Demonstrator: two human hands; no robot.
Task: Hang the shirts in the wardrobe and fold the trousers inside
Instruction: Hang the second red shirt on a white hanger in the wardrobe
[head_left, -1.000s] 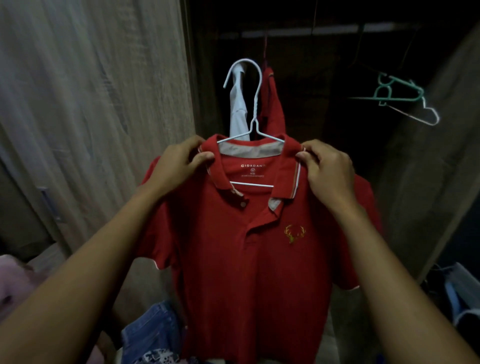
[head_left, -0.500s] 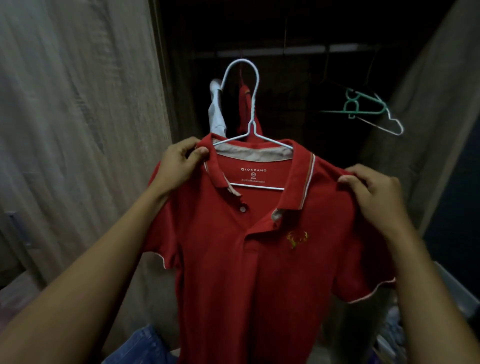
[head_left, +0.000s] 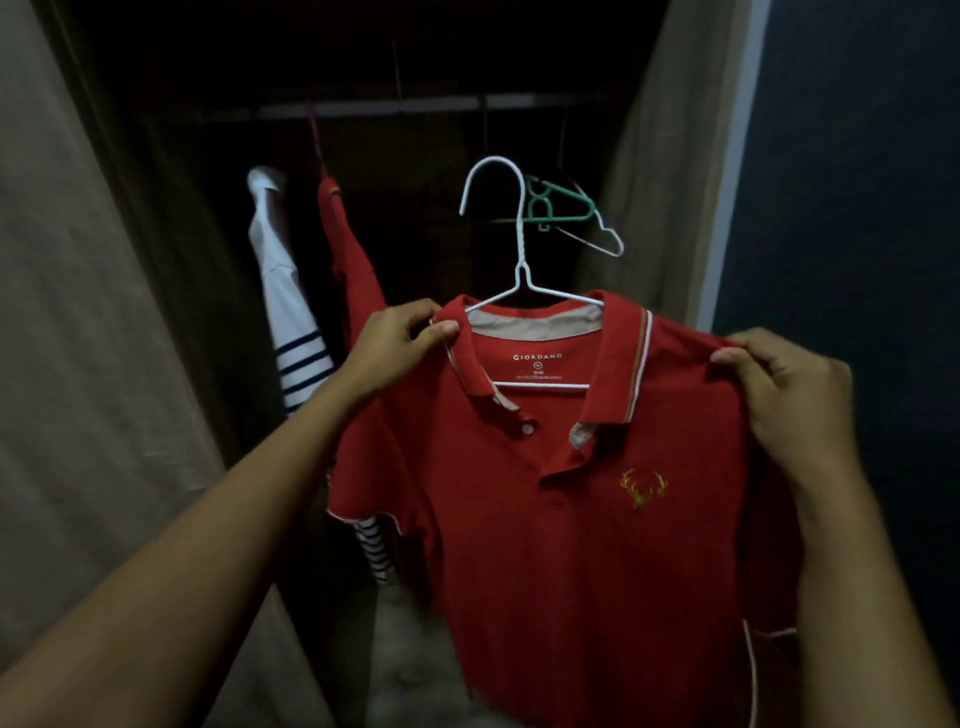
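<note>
Wardrobe: open, dark inside. I see a wood-look door on the left, a side panel on the right, and a dark blue wall past that.
rail: pale bar across the top of the interior.
red polo shirt: held up in the air in front of the opening, right of centre, front toward me. Collar open, one white button showing, GIORDANO neck label readable, yellow antler logo on the chest.
white wire hanger: sits inside the polo's neck, lower bar visible thru the collar opening. Hook points up, is below the rail and not on it.
left hand: thumb + fingers clamped on the collar edge at the near shoulder.
right hand: fingers curled, thumb + index pinching the shoulder fabric on the other side. Polo is spread btwn both hands.
striped shirt: white w/ dark stripes, hangs edge-on at left under the rail.
second red shirt: hangs just beside the striped one, lower part hidden behind the held polo's sleeve.
green plastic hanger: bare, behind the wire hook, w/ a thin pale hanger just beside it.
wardrobe bottom: pale blurred patch, I can't tell what it is.
</note>
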